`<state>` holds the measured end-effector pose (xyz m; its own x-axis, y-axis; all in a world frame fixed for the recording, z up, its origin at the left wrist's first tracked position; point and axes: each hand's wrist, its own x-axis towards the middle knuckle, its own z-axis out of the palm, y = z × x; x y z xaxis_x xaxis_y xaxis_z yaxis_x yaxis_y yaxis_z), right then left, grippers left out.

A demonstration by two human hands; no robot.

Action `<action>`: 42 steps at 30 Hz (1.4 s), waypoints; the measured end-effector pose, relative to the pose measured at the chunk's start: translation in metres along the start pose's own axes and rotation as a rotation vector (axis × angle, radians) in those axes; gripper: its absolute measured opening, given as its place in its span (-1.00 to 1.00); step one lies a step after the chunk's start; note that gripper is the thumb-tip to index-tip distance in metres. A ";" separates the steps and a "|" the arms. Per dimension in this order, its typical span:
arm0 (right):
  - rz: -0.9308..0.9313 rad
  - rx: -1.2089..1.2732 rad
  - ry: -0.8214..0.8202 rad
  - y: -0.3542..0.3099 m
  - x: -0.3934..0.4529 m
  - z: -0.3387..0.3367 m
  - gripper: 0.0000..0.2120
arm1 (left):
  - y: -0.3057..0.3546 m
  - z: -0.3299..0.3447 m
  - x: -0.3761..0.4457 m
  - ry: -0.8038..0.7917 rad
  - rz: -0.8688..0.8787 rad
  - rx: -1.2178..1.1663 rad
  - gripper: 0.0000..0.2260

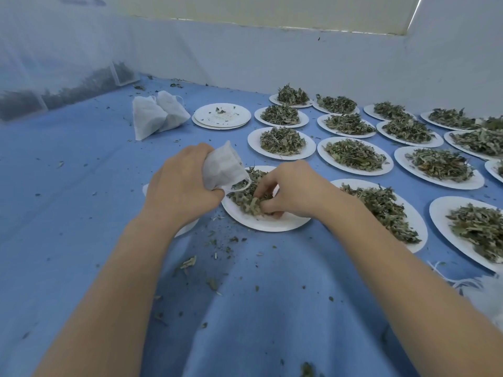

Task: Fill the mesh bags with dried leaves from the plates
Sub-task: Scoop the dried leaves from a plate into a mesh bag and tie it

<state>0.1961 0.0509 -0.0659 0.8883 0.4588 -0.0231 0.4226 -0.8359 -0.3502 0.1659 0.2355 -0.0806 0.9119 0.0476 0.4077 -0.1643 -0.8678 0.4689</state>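
**Leaves may miss the bag mouth and scatter**

The mesh bag [223,167] is gripped in the left hand [183,186], tilted so its open mouth lies low over the near plate [262,223], touching the heap of dried leaves [251,195] there. The right hand [288,191] has its fingers curled into that heap, pinching a clump right beside the mouth.

The risk, as I judge it, is spillage: the mouth is narrow and soft, and if it sags shut or the clump is too large, leaves will drop onto the plate's rim or the blue cloth [81,186] covering the bench, where crumbs [190,262] already lie. Dry leaves also look brittle, so a tight pinch could crush them to dust. Tipping the bag further mouth-down could let its contents slide back out.

How full the bag is cannot be told; some leaf shows at its mouth. Two filled bags [158,115] sit further back to the left, next to a stack of emptied plates [221,115] holding only fragments. Many full plates [353,156] spread out to the right, each bearing its own heap. A clear bin [123,73] of dark leaves stands behind netting at far left.
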 end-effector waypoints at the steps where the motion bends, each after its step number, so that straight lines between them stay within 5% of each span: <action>1: 0.000 -0.007 0.023 0.000 0.000 0.000 -0.82 | 0.000 0.000 0.000 -0.005 -0.003 0.000 -0.65; 11: 0.013 0.150 0.272 0.012 -0.015 -0.045 -0.91 | 0.003 0.005 -0.001 -0.096 0.036 0.068 -0.62; 21: -0.280 -0.164 0.223 -0.022 -0.015 -0.039 -0.82 | 0.019 0.014 -0.006 -0.041 0.121 -0.014 -0.58; 27: -0.243 0.336 0.107 -0.023 -0.021 -0.037 -0.70 | 0.022 0.015 -0.008 0.021 0.080 -0.198 -0.62; 32: -0.241 0.177 0.280 -0.031 -0.013 -0.025 -0.86 | 0.026 0.015 -0.010 0.058 0.091 -0.253 -0.64; 34: -0.256 0.171 0.217 -0.031 -0.012 -0.022 -0.86 | 0.025 0.014 -0.010 0.056 0.092 -0.225 -0.65; 37: -0.275 0.373 0.125 -0.027 -0.016 -0.029 -0.80 | 0.019 0.008 -0.008 0.067 0.114 -0.153 -0.60; 39: -0.278 0.526 0.220 -0.021 -0.017 -0.033 -0.78 | 0.012 0.003 -0.005 0.086 0.103 -0.100 -0.57; 42: -0.250 0.335 0.294 -0.010 -0.014 -0.033 -0.75 | 0.003 -0.002 -0.003 0.111 0.044 -0.037 -0.52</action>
<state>0.1857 0.0428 -0.0315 0.8008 0.4877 0.3476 0.5906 -0.5465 -0.5937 0.1622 0.2338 -0.0784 0.8564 0.0662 0.5120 -0.2191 -0.8514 0.4765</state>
